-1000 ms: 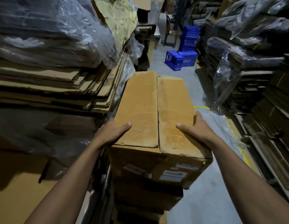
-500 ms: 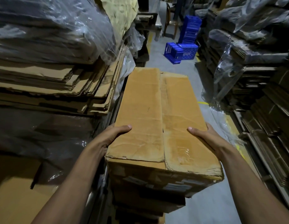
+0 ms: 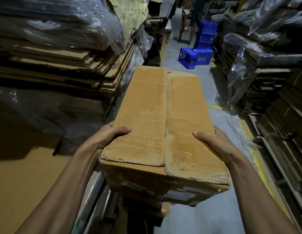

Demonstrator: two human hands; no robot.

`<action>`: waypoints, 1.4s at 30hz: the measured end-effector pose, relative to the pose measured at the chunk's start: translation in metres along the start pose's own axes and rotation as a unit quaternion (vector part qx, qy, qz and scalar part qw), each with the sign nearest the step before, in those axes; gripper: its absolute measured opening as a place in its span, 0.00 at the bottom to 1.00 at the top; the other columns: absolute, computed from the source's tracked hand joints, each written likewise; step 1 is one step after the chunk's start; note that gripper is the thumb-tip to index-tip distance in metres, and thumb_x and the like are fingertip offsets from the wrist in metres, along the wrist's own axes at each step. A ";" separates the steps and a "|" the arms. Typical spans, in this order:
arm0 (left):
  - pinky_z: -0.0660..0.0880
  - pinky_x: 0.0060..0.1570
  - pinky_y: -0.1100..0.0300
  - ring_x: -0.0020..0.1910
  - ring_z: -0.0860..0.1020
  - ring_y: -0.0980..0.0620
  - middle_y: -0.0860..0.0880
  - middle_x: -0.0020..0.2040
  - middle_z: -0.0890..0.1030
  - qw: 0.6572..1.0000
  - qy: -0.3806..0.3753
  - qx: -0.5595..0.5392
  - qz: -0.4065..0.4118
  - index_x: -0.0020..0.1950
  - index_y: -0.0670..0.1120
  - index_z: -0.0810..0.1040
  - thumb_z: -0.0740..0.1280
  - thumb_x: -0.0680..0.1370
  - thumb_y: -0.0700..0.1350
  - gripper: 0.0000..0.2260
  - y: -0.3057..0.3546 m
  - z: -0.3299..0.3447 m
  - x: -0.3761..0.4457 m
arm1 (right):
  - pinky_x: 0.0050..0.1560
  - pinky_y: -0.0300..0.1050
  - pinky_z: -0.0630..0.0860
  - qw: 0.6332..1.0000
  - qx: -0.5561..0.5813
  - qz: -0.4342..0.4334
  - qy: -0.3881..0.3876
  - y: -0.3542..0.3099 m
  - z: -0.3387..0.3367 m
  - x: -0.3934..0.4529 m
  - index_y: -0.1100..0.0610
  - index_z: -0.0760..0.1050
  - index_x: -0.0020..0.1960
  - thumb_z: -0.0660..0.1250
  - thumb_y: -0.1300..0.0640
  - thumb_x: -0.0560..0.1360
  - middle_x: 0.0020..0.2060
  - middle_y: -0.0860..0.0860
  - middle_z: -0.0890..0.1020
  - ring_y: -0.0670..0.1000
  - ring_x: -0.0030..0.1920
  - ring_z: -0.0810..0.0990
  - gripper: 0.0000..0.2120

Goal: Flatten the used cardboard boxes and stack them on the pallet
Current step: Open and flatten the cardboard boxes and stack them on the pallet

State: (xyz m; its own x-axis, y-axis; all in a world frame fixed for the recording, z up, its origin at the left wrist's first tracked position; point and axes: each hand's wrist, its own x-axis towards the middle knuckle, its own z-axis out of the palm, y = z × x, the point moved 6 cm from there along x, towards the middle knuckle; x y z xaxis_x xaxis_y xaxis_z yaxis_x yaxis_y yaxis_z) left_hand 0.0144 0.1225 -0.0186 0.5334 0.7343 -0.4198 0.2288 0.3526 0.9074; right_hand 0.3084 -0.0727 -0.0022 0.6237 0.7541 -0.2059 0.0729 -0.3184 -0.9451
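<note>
A long, closed brown cardboard box (image 3: 163, 125) with worn, creased top flaps sits between the two hands, its length running away from the person down the aisle. The left hand (image 3: 108, 135) grips the box's left edge near the near end, thumb lying flat across the top flap and fingers wrapped down the side out of sight. The right hand (image 3: 214, 141) grips the right edge opposite it, thumb likewise on top and fingers curled around the side. The near end of the box hangs over a lower stack of brown cardboard (image 3: 146, 205); whether it touches that stack cannot be told. To the left rise piles of flattened cardboard sheets (image 3: 59, 65), partly under clear plastic wrap (image 3: 71, 22). Similar wrapped piles (image 3: 265, 78) line the right. Far down the grey floor (image 3: 197, 217) stand blue plastic crates (image 3: 200, 51).
</note>
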 end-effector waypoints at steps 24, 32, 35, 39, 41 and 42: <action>0.77 0.48 0.62 0.53 0.79 0.56 0.57 0.53 0.80 0.997 -0.022 0.052 0.056 0.57 0.61 0.73 0.75 0.72 0.50 0.17 -0.196 0.027 -0.357 | 0.42 0.37 0.77 0.997 0.001 -0.005 0.071 0.147 -0.019 -0.409 0.50 0.73 0.67 0.77 0.53 0.72 0.55 0.46 0.83 0.42 0.48 0.84 0.26; 0.76 0.45 0.65 0.50 0.80 0.60 0.58 0.53 0.81 0.993 -0.069 0.087 0.038 0.65 0.57 0.73 0.74 0.74 0.48 0.21 -0.269 -0.005 -0.446 | 0.43 0.37 0.78 0.990 0.018 0.047 0.130 0.195 0.015 -0.564 0.50 0.73 0.65 0.77 0.55 0.72 0.53 0.45 0.83 0.43 0.50 0.82 0.24; 0.74 0.37 0.70 0.47 0.80 0.62 0.57 0.51 0.81 0.993 -0.083 0.083 0.010 0.62 0.56 0.73 0.74 0.75 0.46 0.18 -0.299 -0.010 -0.473 | 0.45 0.40 0.78 0.988 0.021 0.077 0.130 0.219 0.024 -0.610 0.50 0.74 0.66 0.78 0.54 0.71 0.54 0.46 0.84 0.45 0.51 0.84 0.26; 0.76 0.41 0.64 0.50 0.81 0.55 0.52 0.55 0.82 0.990 -0.104 0.086 -0.049 0.65 0.54 0.74 0.75 0.74 0.47 0.21 -0.344 -0.007 -0.507 | 0.40 0.34 0.76 0.986 0.032 0.104 0.129 0.253 0.032 -0.661 0.49 0.73 0.64 0.77 0.57 0.72 0.53 0.45 0.83 0.41 0.48 0.83 0.23; 0.78 0.46 0.59 0.52 0.83 0.50 0.49 0.57 0.83 0.986 -0.114 0.093 -0.078 0.67 0.52 0.74 0.78 0.70 0.51 0.27 -0.370 -0.007 -0.520 | 0.41 0.36 0.74 0.984 0.033 0.123 0.121 0.274 0.036 -0.684 0.48 0.72 0.64 0.76 0.56 0.73 0.53 0.45 0.82 0.43 0.50 0.82 0.22; 0.78 0.48 0.57 0.53 0.83 0.49 0.49 0.58 0.83 0.984 -0.117 0.101 -0.091 0.67 0.53 0.74 0.80 0.66 0.55 0.31 -0.384 -0.006 -0.527 | 0.41 0.37 0.74 0.983 0.038 0.139 0.116 0.289 0.037 -0.694 0.48 0.72 0.64 0.76 0.56 0.73 0.53 0.45 0.82 0.44 0.51 0.81 0.23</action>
State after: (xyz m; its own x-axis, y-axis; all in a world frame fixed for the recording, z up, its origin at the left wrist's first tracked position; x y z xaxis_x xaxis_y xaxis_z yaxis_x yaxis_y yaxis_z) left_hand -0.3591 -0.3965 -0.1464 0.6358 0.5072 -0.5817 0.4823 0.3273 0.8125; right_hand -0.1325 -0.6669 -0.1418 0.7731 0.4897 -0.4032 -0.1783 -0.4422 -0.8790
